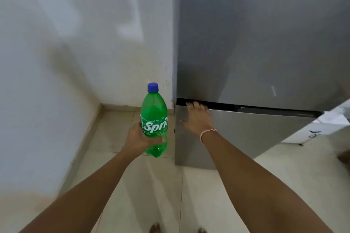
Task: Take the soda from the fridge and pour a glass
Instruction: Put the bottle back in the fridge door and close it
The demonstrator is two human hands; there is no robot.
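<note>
Head view: left hand [139,138] grips upright, part-full soda bottle [154,119].

Floor [144,185]: pale cream square tiles, thin darker grout lines, matching tile skirting along the left wall. Standing directly on it: tall grey brushed-metal fridge [246,134], base set near the corner, doors shut. Person's two bare feet [155,228] at bottom edge, toes only visible. White object at far right partly cut off; cannot identify.
</note>
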